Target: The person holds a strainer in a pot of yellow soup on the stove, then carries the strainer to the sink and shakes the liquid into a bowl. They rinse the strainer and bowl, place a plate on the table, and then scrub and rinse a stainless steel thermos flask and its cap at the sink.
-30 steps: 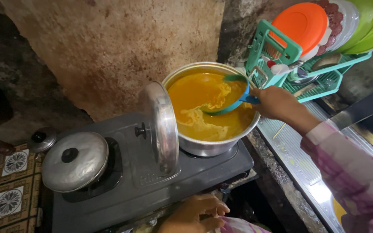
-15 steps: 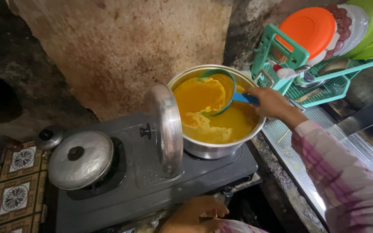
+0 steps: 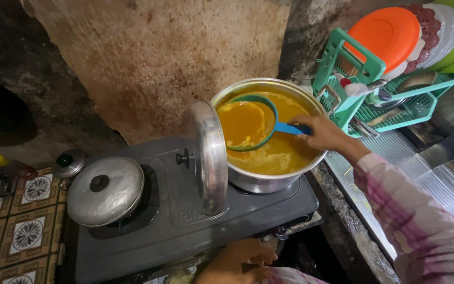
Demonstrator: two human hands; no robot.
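Nearest to me, the left hand point(image 3: 243, 259) sits low at the front edge of the stove point(image 3: 185, 221), fingers curled; it has barely shifted over the last second, and I cannot tell whether it grips a knob or merely rests there.

Further in, the right hand point(image 3: 324, 134) is closed around the blue handle of the ladle point(image 3: 248, 123). A second ago the bowl of the ladle lay sunk in the liquid; half a second ago it was rising; now I see it lifted above the surface, brim-full of orange-yellow broth and held roughly level over the left half of the pot point(image 3: 269, 137). I judge this a scoop completed, load carried, none of it spilled.

The pot stands on the right burner. Its lid point(image 3: 208, 155) leans upright against the pot's left wall. A second lidded pot point(image 3: 106, 189) occupies the left burner.

Beyond, a green dish rack point(image 3: 390, 100) holds an orange plate point(image 3: 387, 31).
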